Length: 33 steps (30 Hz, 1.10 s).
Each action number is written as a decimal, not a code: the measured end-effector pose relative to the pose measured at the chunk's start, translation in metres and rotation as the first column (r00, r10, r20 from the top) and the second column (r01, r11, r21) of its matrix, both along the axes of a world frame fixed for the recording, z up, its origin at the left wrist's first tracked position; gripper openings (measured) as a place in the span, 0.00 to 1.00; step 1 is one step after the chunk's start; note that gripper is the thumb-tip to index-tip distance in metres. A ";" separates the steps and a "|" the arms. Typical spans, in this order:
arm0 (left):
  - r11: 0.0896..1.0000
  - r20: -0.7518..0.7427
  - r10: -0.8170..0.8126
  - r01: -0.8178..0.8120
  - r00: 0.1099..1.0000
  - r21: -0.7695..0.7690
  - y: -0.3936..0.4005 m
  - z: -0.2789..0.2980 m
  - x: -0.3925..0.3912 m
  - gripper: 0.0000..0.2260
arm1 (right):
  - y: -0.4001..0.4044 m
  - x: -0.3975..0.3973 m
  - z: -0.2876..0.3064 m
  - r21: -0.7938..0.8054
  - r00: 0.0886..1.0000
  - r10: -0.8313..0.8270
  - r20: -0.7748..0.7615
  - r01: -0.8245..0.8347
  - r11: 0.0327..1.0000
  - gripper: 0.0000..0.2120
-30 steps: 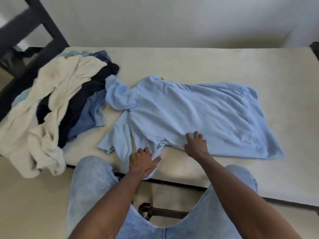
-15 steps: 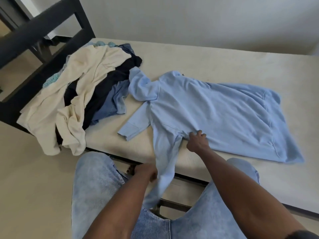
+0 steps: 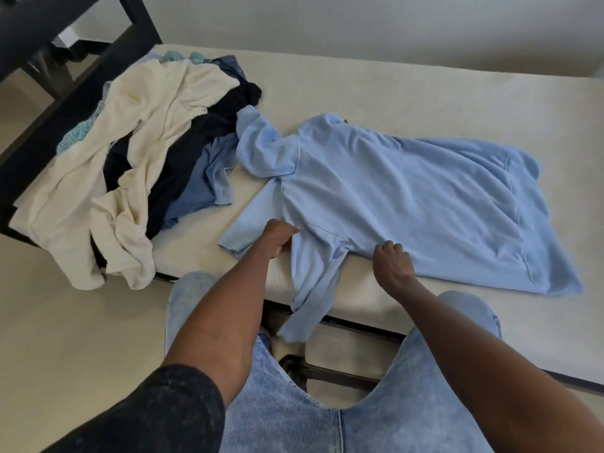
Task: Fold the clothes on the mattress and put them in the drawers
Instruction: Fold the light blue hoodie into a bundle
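Mattress (image 3: 408,93), hoodie (image 3: 408,197) lengthwise, hood leftward

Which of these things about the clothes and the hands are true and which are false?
1. The light blue hoodie lies spread out on the mattress. True.
2. One sleeve of the hoodie hangs over the mattress edge. True.
3. The left hand rests on the pile of clothes. False: it is on the hoodie, near its sleeves, apart from the pile.
4. The right hand is lifted high in the air. False: it rests on the hoodie's near edge.
5. A cream garment lies on top of the pile. True.
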State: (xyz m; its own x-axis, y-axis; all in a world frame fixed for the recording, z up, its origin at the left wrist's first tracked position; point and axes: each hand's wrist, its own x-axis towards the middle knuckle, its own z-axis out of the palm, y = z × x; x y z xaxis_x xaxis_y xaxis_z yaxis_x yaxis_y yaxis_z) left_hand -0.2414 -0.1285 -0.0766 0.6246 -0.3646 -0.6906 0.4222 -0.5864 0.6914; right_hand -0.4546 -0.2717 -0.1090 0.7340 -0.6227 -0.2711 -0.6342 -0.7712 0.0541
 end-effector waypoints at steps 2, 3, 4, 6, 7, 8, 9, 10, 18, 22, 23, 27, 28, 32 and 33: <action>0.999 0.084 0.025 -0.028 0.996 0.041 -0.002 -0.006 0.005 0.11 | 0.004 0.000 0.003 0.010 0.998 -0.019 -0.057 0.020 1.000 0.15; 0.994 0.155 0.053 -0.067 0.986 0.084 -0.002 -0.011 0.009 0.12 | 0.007 0.001 0.006 0.034 0.997 -0.033 -0.068 0.035 0.999 0.16; 0.983 0.225 0.089 -0.123 0.970 0.139 0.000 -0.015 0.011 0.14 | 0.010 0.002 0.009 0.061 0.997 -0.031 -0.070 0.036 0.997 0.16; 0.945 0.300 0.124 -0.205 0.946 0.256 0.005 -0.021 0.007 0.16 | 0.018 0.002 0.014 0.123 0.995 0.002 -0.096 0.010 0.992 0.15; 0.922 0.293 0.168 -0.255 0.941 0.292 0.007 -0.020 -0.001 0.16 | 0.020 0.000 0.015 0.153 0.991 0.014 -0.135 0.007 0.988 0.14; 0.905 0.276 0.182 -0.271 0.944 0.329 0.011 -0.020 -0.010 0.16 | 0.019 -0.005 0.016 0.169 0.985 0.012 -0.172 0.017 0.986 0.13; 0.895 0.266 0.172 -0.263 0.949 0.361 0.013 -0.022 -0.018 0.16 | 0.016 -0.010 0.016 0.167 0.977 -0.006 -0.213 0.043 0.985 0.14; 0.888 0.280 0.154 -0.258 0.947 0.382 0.015 -0.025 -0.022 0.16 | 0.011 -0.017 0.017 0.153 0.969 -0.049 -0.242 0.088 0.984 0.15; 0.976 -0.017 0.195 -0.192 0.981 0.106 0.029 -0.021 -0.029 0.18 | 0.030 0.000 0.025 0.640 0.840 -0.539 0.061 0.381 0.667 0.20; 0.988 -0.195 -0.056 0.081 0.979 0.128 0.047 -0.022 -0.019 0.24 | 0.093 0.040 0.024 0.742 0.787 -0.614 0.061 0.376 0.555 0.30; 0.987 -0.217 -0.085 0.113 0.972 0.118 0.054 -0.024 -0.020 0.21 | 0.105 0.042 0.023 0.751 0.775 -0.629 0.057 0.383 0.539 0.25; 0.998 -0.127 0.022 -0.014 0.992 0.064 0.068 -0.021 -0.024 0.05 | 0.116 0.034 0.029 0.693 0.693 -0.717 0.079 0.478 0.539 0.09; 0.997 -0.093 0.072 -0.069 0.993 0.035 0.067 -0.022 -0.026 0.06 | 0.115 0.031 0.032 0.696 0.654 -0.749 0.104 0.490 0.524 0.09; 0.990 0.131 0.079 -0.093 0.988 0.104 0.064 -0.031 -0.040 0.12 | 0.113 0.023 0.028 0.837 0.337 -0.941 0.004 0.514 0.187 0.07; 0.986 0.192 0.084 -0.110 0.978 0.126 0.064 -0.030 -0.043 0.07 | 0.116 0.021 0.024 0.898 0.251 -0.960 -0.120 0.440 0.003 0.10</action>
State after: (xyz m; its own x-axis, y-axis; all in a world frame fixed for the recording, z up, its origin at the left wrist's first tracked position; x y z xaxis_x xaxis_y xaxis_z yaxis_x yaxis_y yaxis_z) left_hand -0.2847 -0.0643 -0.1070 0.7743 -0.2071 -0.5980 0.3533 -0.6425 0.6799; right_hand -0.4332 -0.1561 -0.0854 0.1440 -0.6311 -0.7622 -0.5453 0.5921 -0.5934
